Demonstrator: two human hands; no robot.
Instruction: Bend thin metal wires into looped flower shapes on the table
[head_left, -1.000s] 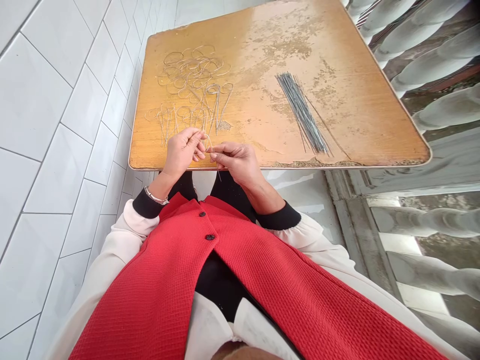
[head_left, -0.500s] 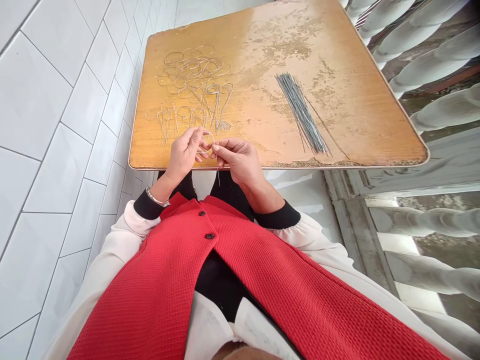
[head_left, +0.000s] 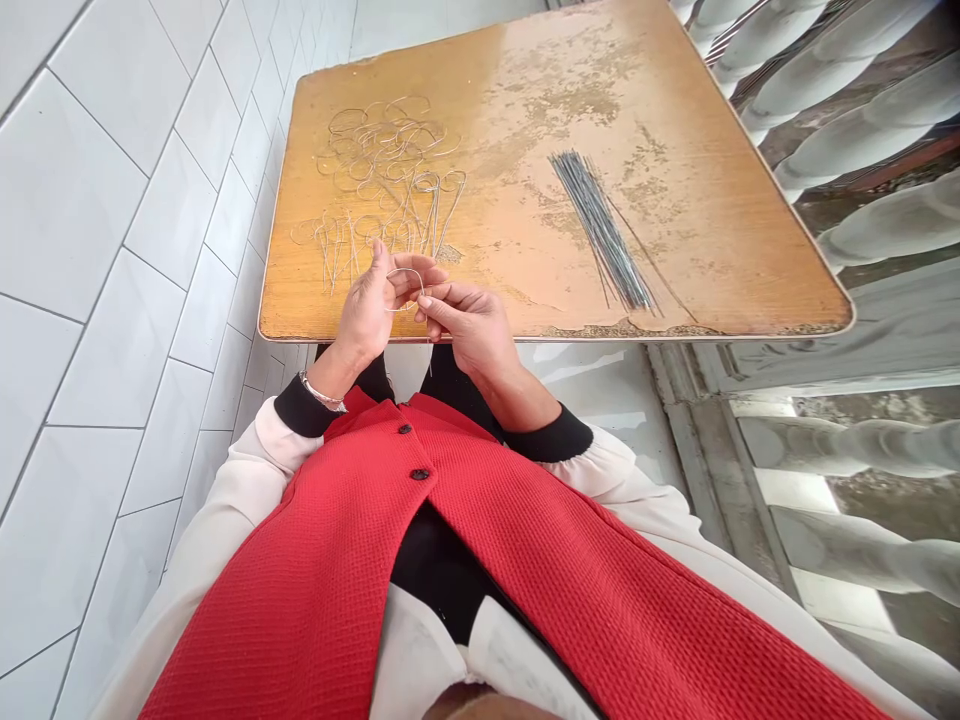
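Note:
Between thumb and fingers, my right hand (head_left: 474,325) pinches a thin wire bent into a round loop (head_left: 409,269). Its straight tail hangs below the fingers, over the table's near edge. My left hand (head_left: 369,302) is beside the loop, thumb raised and fingers stretched behind it toward my right hand. Whether the left fingers touch the wire I cannot tell. Just beyond my hands lie several looped wires (head_left: 431,210) with straight tails. Farther back is a tangle of curled wires (head_left: 390,140).
A bundle of straight grey wires (head_left: 604,235) rests on the right part of the worn wooden table (head_left: 510,270). One wire lies slightly apart from it. A white tiled wall (head_left: 97,270) runs along the left, a balustrade (head_left: 862,110) along the right.
My left thumb has lifted off the wire loop and the left fingers have straightened. My right hand still pinches the wire and has shifted slightly left.

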